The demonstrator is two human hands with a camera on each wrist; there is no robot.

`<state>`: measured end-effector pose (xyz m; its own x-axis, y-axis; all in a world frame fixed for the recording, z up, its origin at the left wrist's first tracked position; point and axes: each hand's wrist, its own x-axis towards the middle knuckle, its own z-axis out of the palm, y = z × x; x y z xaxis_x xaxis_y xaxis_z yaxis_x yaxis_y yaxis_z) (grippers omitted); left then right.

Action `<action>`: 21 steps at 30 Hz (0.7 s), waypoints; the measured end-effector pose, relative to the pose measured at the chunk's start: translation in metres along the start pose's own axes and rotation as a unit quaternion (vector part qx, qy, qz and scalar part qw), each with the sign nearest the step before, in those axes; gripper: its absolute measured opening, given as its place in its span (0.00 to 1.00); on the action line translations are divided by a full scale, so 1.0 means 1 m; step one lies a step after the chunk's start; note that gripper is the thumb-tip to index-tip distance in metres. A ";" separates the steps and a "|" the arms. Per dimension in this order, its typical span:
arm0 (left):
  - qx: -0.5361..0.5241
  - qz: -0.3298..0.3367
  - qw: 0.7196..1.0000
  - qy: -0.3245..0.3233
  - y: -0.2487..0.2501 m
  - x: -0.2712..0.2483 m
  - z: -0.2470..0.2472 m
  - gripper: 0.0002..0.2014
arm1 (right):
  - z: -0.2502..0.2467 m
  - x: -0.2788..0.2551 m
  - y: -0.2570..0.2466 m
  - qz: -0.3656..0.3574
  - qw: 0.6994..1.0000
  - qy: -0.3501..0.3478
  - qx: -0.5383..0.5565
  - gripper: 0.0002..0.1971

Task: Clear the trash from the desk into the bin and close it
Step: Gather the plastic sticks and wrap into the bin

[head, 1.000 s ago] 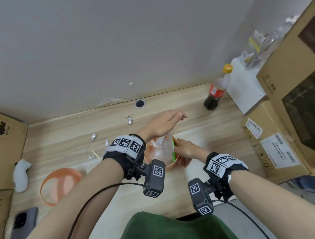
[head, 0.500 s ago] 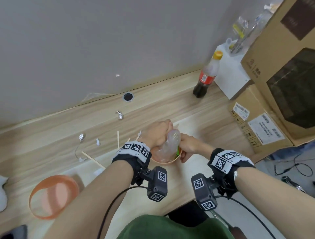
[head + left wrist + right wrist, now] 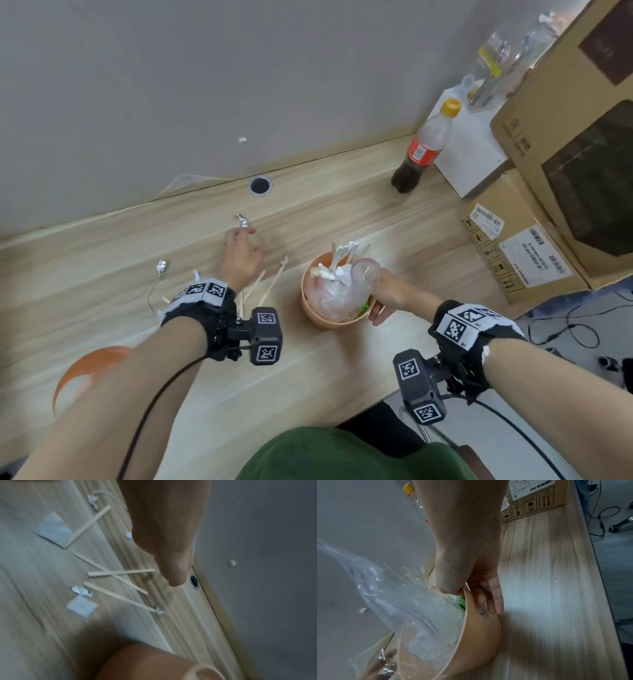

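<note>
An orange bin (image 3: 329,320) stands on the wooden desk, stuffed with a clear plastic bag (image 3: 339,291) and white scraps. My right hand (image 3: 380,298) grips its right rim, thumb inside and fingers on the outer wall (image 3: 481,635). My left hand (image 3: 248,236) reaches over the desk, fingers loose and holding nothing, tips just short of a foil scrap (image 3: 243,222). Several wooden sticks (image 3: 270,284) lie between the left wrist and the bin; the left wrist view shows these sticks (image 3: 120,572) with paper bits. A second foil scrap (image 3: 161,266) lies further left.
The bin's orange lid (image 3: 85,366) lies at the near left, partly behind my forearm. A cola bottle (image 3: 419,150), a white box (image 3: 469,161) and cardboard boxes (image 3: 524,240) crowd the right end. A cable hole (image 3: 259,185) sits by the wall.
My left hand has left the bag in the bin and moved left and back toward the foil scrap. The right hand still holds the bin's rim.
</note>
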<state>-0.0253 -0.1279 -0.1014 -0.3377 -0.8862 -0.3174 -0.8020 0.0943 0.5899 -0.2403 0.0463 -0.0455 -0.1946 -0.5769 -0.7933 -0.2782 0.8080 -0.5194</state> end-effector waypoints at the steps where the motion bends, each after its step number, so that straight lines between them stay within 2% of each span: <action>1: 0.022 -0.018 1.000 -0.009 -0.013 0.002 -0.002 0.26 | 0.001 0.000 0.001 0.001 1.000 -0.001 0.001 0.26; 4: 0.061 -0.029 0.997 -0.032 -0.029 0.010 -0.002 0.31 | 0.001 0.004 0.003 0.007 1.000 0.004 0.005 0.25; 10: 0.174 0.015 0.983 -0.063 -0.010 0.039 -0.002 0.40 | 0.003 0.008 0.006 0.012 1.000 -0.005 0.018 0.31; 13: 0.184 0.045 0.979 -0.072 -0.011 0.053 0.005 0.30 | 0.004 0.007 0.009 -0.003 1.000 0.000 0.028 0.27; 16: 0.163 0.089 0.982 -0.027 -0.011 0.049 0.017 0.16 | 0.007 0.007 0.014 -0.012 0.999 0.019 0.047 0.18; 21: 0.100 0.142 0.984 -0.048 0.006 0.023 0.027 0.11 | 0.009 0.011 0.019 -0.015 0.998 0.035 0.054 0.17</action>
<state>-0.0512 -0.1355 -0.1253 -0.5995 -0.7654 -0.2339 -0.7458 0.4281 0.5105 -0.2389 0.0563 -0.0672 -0.2535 -0.6049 -0.7549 -0.1832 0.7962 -0.5766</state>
